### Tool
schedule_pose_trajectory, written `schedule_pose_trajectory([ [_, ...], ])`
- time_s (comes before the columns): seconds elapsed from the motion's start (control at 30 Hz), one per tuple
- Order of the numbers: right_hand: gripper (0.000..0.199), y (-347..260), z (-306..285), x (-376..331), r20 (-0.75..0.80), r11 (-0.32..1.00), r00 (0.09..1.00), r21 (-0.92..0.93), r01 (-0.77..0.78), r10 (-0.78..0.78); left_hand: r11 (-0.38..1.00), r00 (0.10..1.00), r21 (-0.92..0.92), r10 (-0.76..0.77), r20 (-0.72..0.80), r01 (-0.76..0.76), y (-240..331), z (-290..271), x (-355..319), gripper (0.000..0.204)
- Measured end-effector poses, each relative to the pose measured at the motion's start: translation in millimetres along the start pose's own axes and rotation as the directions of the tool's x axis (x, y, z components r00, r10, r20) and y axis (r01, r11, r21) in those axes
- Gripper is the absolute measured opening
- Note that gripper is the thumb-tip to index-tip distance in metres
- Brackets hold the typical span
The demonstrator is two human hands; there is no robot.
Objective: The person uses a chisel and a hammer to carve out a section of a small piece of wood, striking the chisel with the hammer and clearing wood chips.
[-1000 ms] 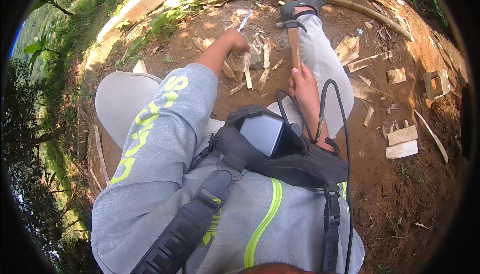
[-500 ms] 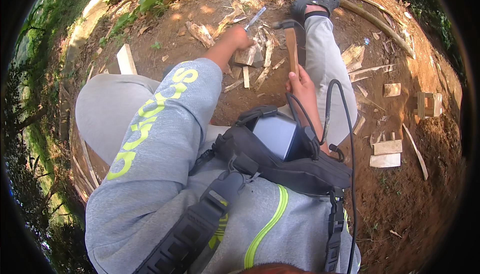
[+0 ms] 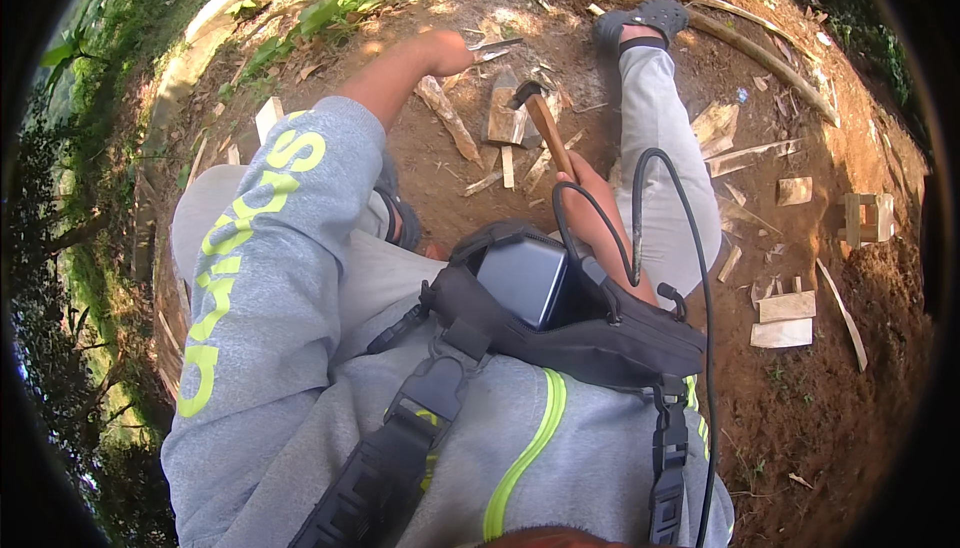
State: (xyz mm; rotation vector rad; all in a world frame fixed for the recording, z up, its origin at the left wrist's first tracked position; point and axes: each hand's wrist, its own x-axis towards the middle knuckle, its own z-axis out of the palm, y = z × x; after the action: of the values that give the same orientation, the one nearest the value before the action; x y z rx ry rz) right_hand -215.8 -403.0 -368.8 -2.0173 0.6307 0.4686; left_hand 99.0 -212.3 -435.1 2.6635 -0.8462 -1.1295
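Where hammer (image 3: 545, 120) falls, wood scraps (image 3: 505, 116).

1 hammer (image 3: 540, 118), 1 knife (image 3: 497, 46), 2 hands, 1 chest pouch (image 3: 580, 333) and 2 pale wood blocks (image 3: 785, 318) lying side by side

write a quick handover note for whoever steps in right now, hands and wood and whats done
Left hand: closed in a grip on a slim metal blade pointing right, held over the bare earth.
Right hand: gripping the brown wooden-handled hammer, head resting at the upright pale wooden block.
Wood: a long split stick lies left of the block; pale cut offcuts lie at the right.
Done: many pieces already split and scattered.
Left: the block stands whole.
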Motion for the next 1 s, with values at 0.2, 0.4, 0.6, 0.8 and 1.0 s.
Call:
schedule_pose_trajectory([
  [0.2, 0.043, 8.8, -5.9, -7.3, -0.095, 1.0, 0.995, -0.02, -0.016, 0.014, 0.89, 0.977, 0.418, 0.214, -0.023, -0.185, 21.2, -98.2, -71.0, 0.02],
  [0.4, 0.048, 27.3, -1.8, 1.7, -0.119, 1.0, 0.993, -0.014, 0.023, -0.025, 0.912, 0.959, 0.346, 0.267, -0.097, -0.219, 20.5, -85.8, -92.4, 0.023],
  [0.6, 0.043, 20.9, 2.0, -2.7, -0.075, 1.0, 0.997, -0.002, -0.009, 0.009, 0.872, 0.929, 0.348, 0.369, -0.006, -0.344, 37.8, -55.1, -64.6, 0.012],
  [0.8, 0.043, 35.7, 1.4, 1.7, -0.118, 0.992, 0.99, -0.106, 0.062, -0.074, 0.851, 0.887, 0.326, 0.457, -0.07, -0.413, 54.3, -51.1, -60.3, 0.015],
  [1.0, 0.044, 35.7, 4.5, 4.9, -0.118, 0.989, 0.99, -0.136, 0.064, -0.08, 0.842, 0.913, 0.396, 0.407, -0.02, -0.367, 71.0, -46.0, -57.8, 0.018],
])
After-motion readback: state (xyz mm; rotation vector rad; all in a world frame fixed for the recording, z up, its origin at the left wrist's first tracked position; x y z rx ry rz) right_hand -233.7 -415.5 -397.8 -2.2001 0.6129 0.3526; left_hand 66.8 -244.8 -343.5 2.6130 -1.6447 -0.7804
